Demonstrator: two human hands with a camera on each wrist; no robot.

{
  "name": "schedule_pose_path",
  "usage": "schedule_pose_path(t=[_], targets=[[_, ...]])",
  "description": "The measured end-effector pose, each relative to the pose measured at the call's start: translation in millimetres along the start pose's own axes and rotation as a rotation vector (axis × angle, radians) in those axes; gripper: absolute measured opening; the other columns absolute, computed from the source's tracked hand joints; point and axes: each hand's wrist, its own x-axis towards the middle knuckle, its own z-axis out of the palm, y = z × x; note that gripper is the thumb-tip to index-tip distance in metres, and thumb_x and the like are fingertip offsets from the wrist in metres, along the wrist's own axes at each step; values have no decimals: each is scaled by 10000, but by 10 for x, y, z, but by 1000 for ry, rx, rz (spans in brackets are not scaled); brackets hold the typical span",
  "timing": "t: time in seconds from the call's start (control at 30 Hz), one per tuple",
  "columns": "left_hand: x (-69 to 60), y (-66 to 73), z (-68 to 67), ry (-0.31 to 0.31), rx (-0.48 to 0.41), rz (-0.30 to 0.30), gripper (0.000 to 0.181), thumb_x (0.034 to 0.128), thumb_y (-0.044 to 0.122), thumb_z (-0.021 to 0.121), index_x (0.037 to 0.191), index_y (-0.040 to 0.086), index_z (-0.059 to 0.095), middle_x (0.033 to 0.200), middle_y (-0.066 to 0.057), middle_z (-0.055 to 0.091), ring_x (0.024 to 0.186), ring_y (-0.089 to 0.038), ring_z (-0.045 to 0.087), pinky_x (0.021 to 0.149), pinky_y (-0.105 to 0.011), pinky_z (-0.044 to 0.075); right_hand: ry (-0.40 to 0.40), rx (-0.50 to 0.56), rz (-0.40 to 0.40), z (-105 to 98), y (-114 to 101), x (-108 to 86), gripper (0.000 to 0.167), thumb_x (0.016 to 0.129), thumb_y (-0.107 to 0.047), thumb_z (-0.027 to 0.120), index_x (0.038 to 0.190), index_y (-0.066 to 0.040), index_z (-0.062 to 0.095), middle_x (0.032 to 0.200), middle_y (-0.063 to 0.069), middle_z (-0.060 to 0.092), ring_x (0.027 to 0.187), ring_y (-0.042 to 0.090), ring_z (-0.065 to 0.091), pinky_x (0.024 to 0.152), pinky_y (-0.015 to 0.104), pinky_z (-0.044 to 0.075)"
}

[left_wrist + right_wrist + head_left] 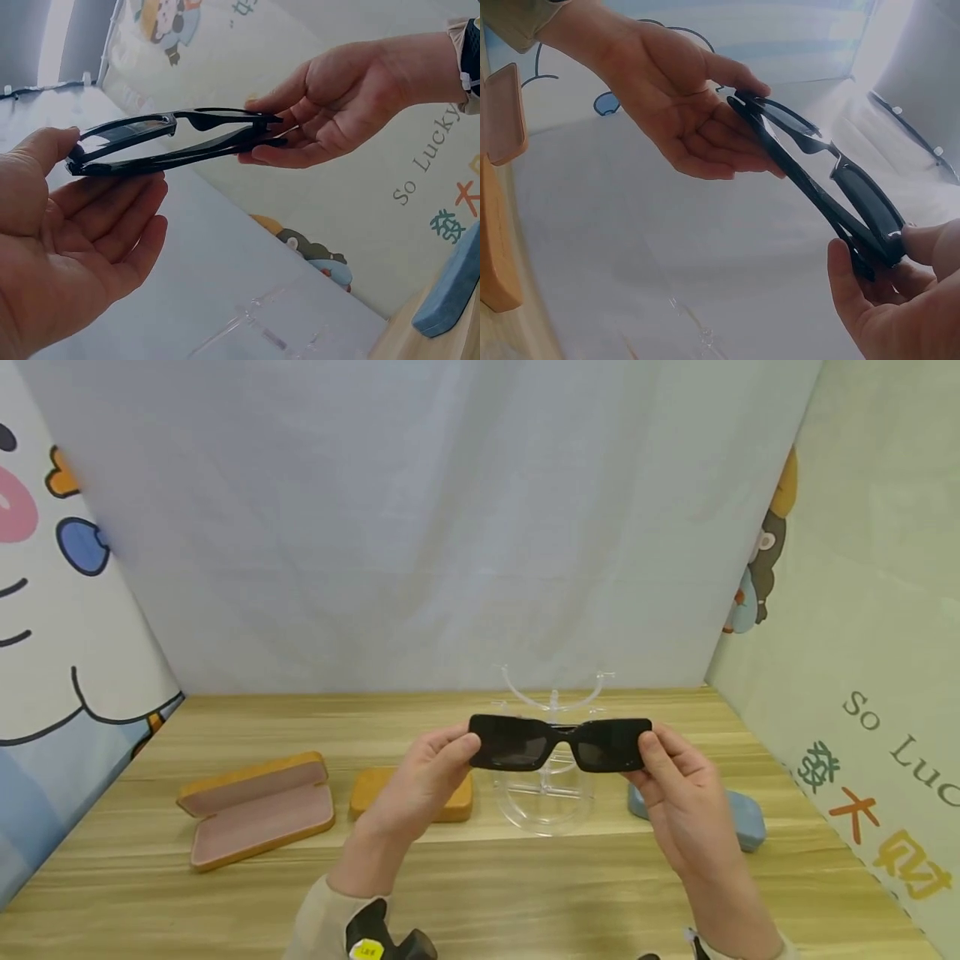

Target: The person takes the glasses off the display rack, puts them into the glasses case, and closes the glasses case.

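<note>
Black rectangular sunglasses point(513, 743) are held up level above the table, lenses towards the head camera. My left hand point(420, 785) pinches one end between thumb and fingers. At the other end, my right hand point(686, 793) does the same. Both wrist views show the temples of the sunglasses point(180, 159) folded in behind the frame, with each thumb on the lens side and the fingers underneath. Behind the sunglasses stands a clear acrylic display stand point(546, 814), partly hidden by them.
On the left lies an opened orange glasses case point(262, 827) with a pink lining. A closed orange case point(453, 802) sits behind my left hand, and a blue case point(744, 820) is partly hidden by my right hand. Fabric walls point(375, 527) enclose the wooden table point(525, 893).
</note>
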Motion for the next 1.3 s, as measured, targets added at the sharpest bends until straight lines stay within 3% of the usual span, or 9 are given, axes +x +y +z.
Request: schedule_pose_path(t=[0.13,0.4,0.8,0.93,1.0,1.07,1.13,1.17,1.3], targets=[[-68,37,-110,40,54,-47,202,939,305,495,1053,256,654,1069,114,633,1132,-87,502,1090,-519,165,-16,-72,30,48,21,4,244,962,-66,418,1057,-96,640,1076,8,583,940,93,611,836,230,497],[-237,102,-290,194,262,-190,411,929,252,523,1236,-22,529,1122,8,612,1143,-180,481,1046,-494,264,-32,-72,93,147,118,56,235,940,-36,459,1010,-144,656,1081,-11,609,980,108,591,839,246,503],[-510,193,-511,355,429,-295,406,908,292,552,1221,34,533,1049,-2,615,1017,-118,543,983,-430,373,-112,-159,272,347,338,59,169,892,-83,567,1002,-193,634,1000,-18,583,888,84,566,773,203,492],[-576,201,-569,382,454,-352,422,904,308,554,1241,55,533,1072,-9,592,995,-96,548,958,-369,409,-162,-163,313,391,403,69,172,869,-78,598,1036,-112,624,1019,-1,590,927,99,583,820,221,487],[-612,214,-601,397,469,-384,437,905,323,547,1264,74,522,1109,-28,554,984,-79,555,757,-277,489,-193,-181,325,420,442,77,224,858,-71,609,1076,-20,597,1035,18,586,931,105,594,817,221,492],[-657,231,-645,409,466,-403,441,907,328,542,1278,93,513,1139,-56,513,943,-76,567,519,-230,442,-227,-193,340,460,490,83,301,848,-64,618,1112,64,552,1051,30,584,935,109,602,814,221,496],[-710,247,-692,413,477,-405,445,910,328,536,1290,98,502,1174,-79,484,944,-79,569,498,-216,435,-257,-203,356,502,547,88,354,844,-61,622,1137,107,518,1069,39,576,936,108,605,808,220,498],[-735,254,-717,411,482,-403,447,913,327,531,1295,98,497,1196,-83,470,956,-78,563,500,-217,437,-270,-206,364,522,579,91,359,842,-59,621,1142,107,514,1075,46,574,935,108,603,805,221,498],[-826,262,-795,414,532,-396,452,915,334,526,1299,97,495,1229,-53,454,1032,-66,501,873,-225,451,-315,-227,393,584,705,107,339,838,-41,610,1145,76,527,1115,102,567,960,120,595,804,232,497]])
